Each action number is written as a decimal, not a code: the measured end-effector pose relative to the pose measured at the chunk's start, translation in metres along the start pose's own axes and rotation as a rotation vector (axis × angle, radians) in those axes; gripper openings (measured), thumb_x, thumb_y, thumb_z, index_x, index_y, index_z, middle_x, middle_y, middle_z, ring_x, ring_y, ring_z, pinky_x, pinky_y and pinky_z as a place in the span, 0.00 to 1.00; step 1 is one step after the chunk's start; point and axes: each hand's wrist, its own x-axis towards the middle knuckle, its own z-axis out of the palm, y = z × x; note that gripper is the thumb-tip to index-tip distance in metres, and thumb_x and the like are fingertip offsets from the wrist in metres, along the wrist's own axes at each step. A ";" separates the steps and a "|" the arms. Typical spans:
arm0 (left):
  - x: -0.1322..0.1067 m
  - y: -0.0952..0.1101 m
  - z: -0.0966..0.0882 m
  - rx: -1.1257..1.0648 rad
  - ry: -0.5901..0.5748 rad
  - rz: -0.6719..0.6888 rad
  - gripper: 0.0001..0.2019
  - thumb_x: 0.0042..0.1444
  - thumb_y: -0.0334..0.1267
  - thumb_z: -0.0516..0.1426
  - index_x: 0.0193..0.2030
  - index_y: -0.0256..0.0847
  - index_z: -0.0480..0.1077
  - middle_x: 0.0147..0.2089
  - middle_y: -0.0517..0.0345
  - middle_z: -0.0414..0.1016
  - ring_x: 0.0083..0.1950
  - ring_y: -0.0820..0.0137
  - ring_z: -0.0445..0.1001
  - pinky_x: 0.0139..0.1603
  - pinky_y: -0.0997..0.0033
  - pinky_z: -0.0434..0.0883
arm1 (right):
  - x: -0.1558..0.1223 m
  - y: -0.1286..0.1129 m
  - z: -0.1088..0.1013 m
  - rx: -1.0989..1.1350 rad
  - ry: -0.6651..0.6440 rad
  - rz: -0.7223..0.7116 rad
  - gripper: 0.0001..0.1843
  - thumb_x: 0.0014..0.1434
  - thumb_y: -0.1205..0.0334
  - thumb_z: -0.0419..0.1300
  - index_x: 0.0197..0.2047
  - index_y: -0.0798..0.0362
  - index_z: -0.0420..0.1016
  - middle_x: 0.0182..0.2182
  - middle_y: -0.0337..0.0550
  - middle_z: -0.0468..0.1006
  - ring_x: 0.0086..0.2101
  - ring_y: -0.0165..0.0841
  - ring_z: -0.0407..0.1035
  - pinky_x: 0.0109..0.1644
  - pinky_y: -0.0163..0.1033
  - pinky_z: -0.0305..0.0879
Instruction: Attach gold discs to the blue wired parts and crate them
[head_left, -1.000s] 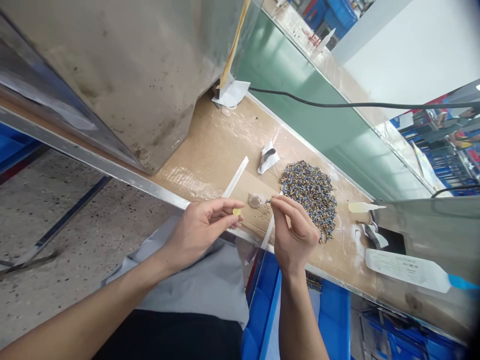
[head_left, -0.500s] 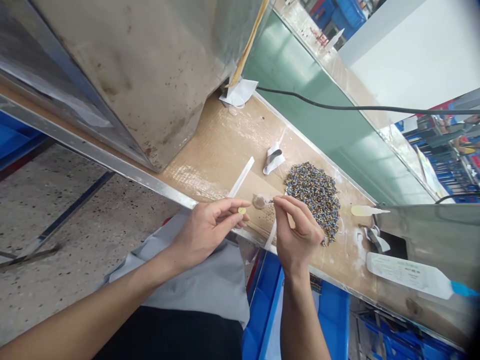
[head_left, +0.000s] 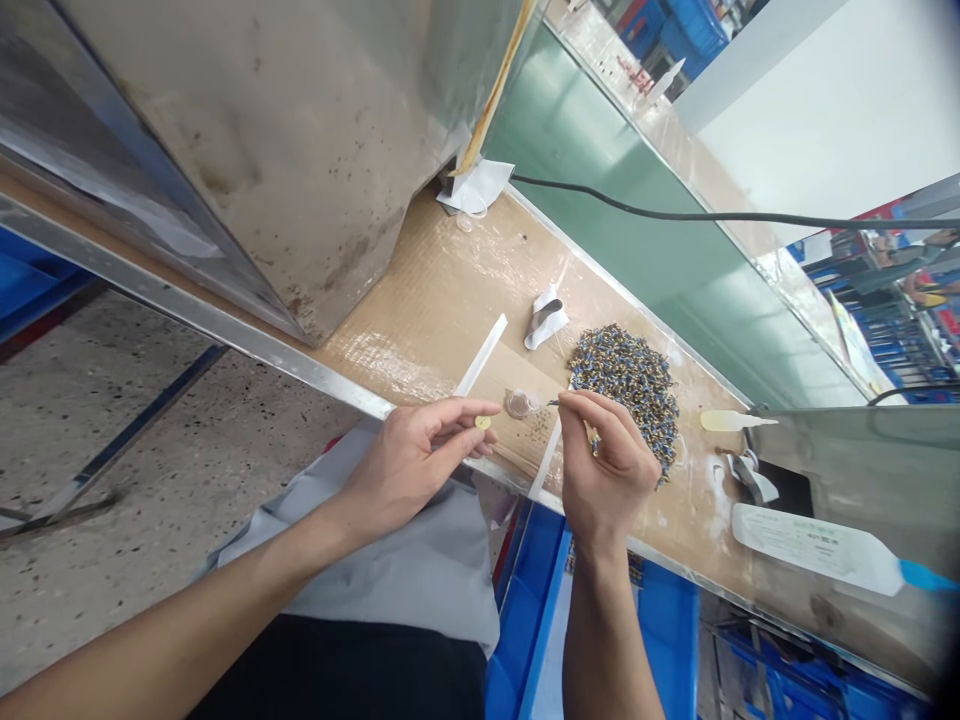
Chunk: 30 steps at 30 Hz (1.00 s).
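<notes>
Small yellow disc [head_left: 482, 424] between the fingers [head_left: 463, 407] of the left hand [head_left: 401, 462]

Bright, diffuse lt overall; glare on tabletop [head_left: 442, 290], pale sheen on green panel [head_left: 600, 150]; top R soft, R edge dark/blurry.

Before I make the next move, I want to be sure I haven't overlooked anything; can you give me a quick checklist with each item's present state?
1. Left hand holds the yellow disc: ok, pinched.
2. Right hand holds the small part: ok, its tip shows.
3. Small part apart from the clear round piece: ok, a gap shows in this view.
4. Board near the clear round piece free of specks: not ok, several lie there.
5. Right hand off the heaped parts: cannot tell, it overlaps them in view.
6. Blue cap tight on the white bottle: cannot tell.
</notes>
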 end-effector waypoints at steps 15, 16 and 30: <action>0.001 0.002 0.001 -0.002 0.009 -0.006 0.13 0.75 0.41 0.65 0.62 0.46 0.85 0.47 0.56 0.92 0.48 0.64 0.92 0.54 0.67 0.88 | 0.001 0.007 0.005 0.005 -0.024 0.003 0.09 0.76 0.64 0.67 0.48 0.45 0.91 0.45 0.42 0.89 0.46 0.38 0.85 0.55 0.46 0.81; 0.001 0.002 0.001 -0.002 0.008 -0.007 0.13 0.75 0.41 0.64 0.62 0.46 0.85 0.47 0.56 0.92 0.48 0.64 0.92 0.54 0.67 0.88 | 0.001 0.008 0.005 0.001 -0.021 0.011 0.09 0.76 0.64 0.67 0.48 0.45 0.91 0.45 0.42 0.89 0.47 0.38 0.85 0.55 0.46 0.82; -0.001 0.003 0.002 -0.004 0.016 0.006 0.13 0.75 0.41 0.65 0.61 0.46 0.85 0.47 0.56 0.92 0.50 0.63 0.92 0.53 0.68 0.88 | 0.001 0.008 0.004 0.053 0.048 0.061 0.07 0.74 0.63 0.69 0.47 0.45 0.91 0.45 0.42 0.90 0.47 0.40 0.85 0.56 0.49 0.81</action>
